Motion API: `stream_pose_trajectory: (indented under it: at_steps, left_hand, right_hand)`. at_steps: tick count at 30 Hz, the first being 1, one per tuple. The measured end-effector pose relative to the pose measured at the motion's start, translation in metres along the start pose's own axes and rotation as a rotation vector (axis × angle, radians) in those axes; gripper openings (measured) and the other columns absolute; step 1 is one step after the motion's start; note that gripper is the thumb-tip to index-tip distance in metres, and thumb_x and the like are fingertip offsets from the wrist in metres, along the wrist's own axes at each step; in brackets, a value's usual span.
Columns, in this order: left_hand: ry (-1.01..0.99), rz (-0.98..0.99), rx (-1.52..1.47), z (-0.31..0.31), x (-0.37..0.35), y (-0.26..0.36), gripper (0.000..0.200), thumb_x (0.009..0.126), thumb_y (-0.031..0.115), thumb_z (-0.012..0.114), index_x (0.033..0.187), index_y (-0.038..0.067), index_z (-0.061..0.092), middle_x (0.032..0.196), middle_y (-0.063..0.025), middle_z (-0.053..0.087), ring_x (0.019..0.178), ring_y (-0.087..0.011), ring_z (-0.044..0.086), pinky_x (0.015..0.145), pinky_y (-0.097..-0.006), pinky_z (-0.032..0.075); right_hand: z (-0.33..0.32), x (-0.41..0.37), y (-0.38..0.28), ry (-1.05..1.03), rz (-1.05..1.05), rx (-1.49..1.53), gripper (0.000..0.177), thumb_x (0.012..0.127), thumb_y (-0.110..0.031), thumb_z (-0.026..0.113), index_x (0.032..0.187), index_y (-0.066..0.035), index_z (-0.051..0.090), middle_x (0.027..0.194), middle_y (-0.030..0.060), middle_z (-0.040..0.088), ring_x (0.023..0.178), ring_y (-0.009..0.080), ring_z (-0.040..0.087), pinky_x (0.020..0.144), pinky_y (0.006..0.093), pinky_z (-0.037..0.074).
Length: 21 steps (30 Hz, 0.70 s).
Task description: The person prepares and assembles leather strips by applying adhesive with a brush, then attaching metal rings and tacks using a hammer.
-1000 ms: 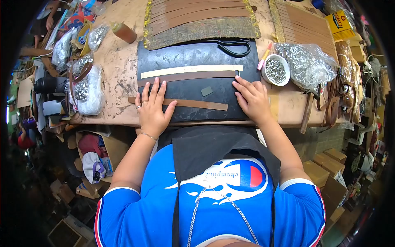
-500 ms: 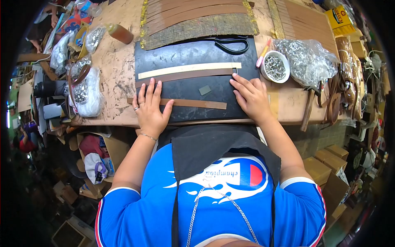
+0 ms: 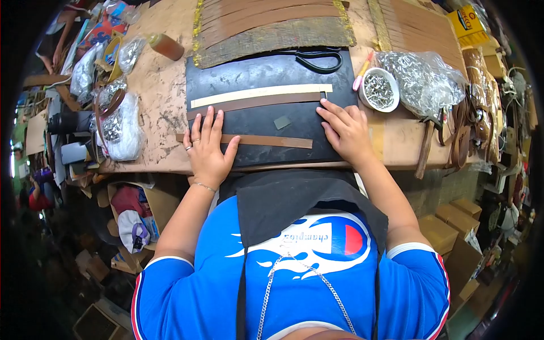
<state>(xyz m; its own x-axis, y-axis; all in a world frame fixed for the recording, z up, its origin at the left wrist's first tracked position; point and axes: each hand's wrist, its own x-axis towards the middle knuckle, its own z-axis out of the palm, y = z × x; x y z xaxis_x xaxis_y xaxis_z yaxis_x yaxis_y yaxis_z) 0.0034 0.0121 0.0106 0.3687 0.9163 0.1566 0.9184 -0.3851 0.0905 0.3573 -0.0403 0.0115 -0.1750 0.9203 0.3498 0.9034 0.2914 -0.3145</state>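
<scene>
On a black mat (image 3: pixel 255 71) lie a cream strip (image 3: pixel 260 94), a dark brown strip (image 3: pixel 272 102) just below it, and a lighter brown strip (image 3: pixel 277 141) nearer my body. My left hand (image 3: pixel 211 150) rests flat with fingers spread; its fingertips press the dark brown strip's left part, and the palm covers part of the lighter strip. At the dark strip's right end, my right hand (image 3: pixel 348 130) has its fingers stretched out, the index fingertip beside a small dark-edged piece too small to name. A small grey-green rectangle (image 3: pixel 282 122) lies between my hands.
Right of the mat are a white cup of small metal pieces (image 3: pixel 381 90), a pink-handled tool (image 3: pixel 357 84), a bag of metal parts (image 3: pixel 422 82) and a hammer (image 3: pixel 425 150). Black-handled scissors (image 3: pixel 320 69) lie at the mat's back. Left stands a brown bottle (image 3: pixel 166 46).
Both hands stay practically in place. The strips lie as before; only a very slight shift of the view shows.
</scene>
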Motion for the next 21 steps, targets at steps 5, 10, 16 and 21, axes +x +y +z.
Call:
stream_pose_trajectory:
  at_steps: [5, 10, 16, 21]
  left_hand:
    - [0.020, -0.016, -0.018, 0.0005, -0.0002, -0.0007, 0.069, 0.096, 0.054, 0.062, 0.156, 0.021, 0.050, 0.165, -0.0039, 0.042, 0.152, -0.0302, 0.035, 0.123, -0.0558, 0.019]
    - [0.028, 0.001, -0.016, 0.0046, -0.0007, -0.0029, 0.071, 0.097, 0.058, 0.060, 0.157, 0.021, 0.048, 0.166, -0.0038, 0.041, 0.153, -0.0302, 0.034, 0.122, -0.0614, 0.019]
    - [0.017, 0.002, -0.069, 0.0049, -0.0006, -0.0036, 0.072, 0.099, 0.056, 0.060, 0.160, 0.022, 0.045, 0.169, -0.0035, 0.037, 0.156, -0.0314, 0.030, 0.123, -0.0664, 0.017]
    - [0.025, 0.004, -0.090, 0.0062, -0.0008, -0.0046, 0.072, 0.098, 0.057, 0.060, 0.160, 0.022, 0.044, 0.170, -0.0031, 0.036, 0.156, -0.0315, 0.030, 0.122, -0.0681, 0.016]
  right_hand:
    - [0.0036, 0.0015, 0.0014, 0.005, -0.006, -0.011, 0.040, 0.087, -0.018, 0.077, 0.126, -0.020, 0.074, 0.140, -0.0061, 0.068, 0.094, 0.0202, 0.060, 0.085, 0.0378, 0.045]
    - [0.0021, 0.0034, 0.0001, 0.000, -0.036, -0.017, 0.041, 0.087, -0.016, 0.076, 0.127, -0.020, 0.074, 0.140, -0.0055, 0.067, 0.094, 0.0207, 0.060, 0.086, 0.0372, 0.045]
    - [-0.0003, 0.0049, -0.0012, -0.005, -0.048, -0.039, 0.041, 0.087, -0.015, 0.075, 0.128, -0.018, 0.073, 0.141, -0.0040, 0.067, 0.095, 0.0218, 0.060, 0.090, 0.0375, 0.046]
    - [-0.0010, 0.0052, -0.0029, 0.001, -0.049, -0.046, 0.040, 0.089, -0.015, 0.074, 0.128, -0.018, 0.074, 0.141, -0.0033, 0.067, 0.096, 0.0220, 0.060, 0.091, 0.0380, 0.046]
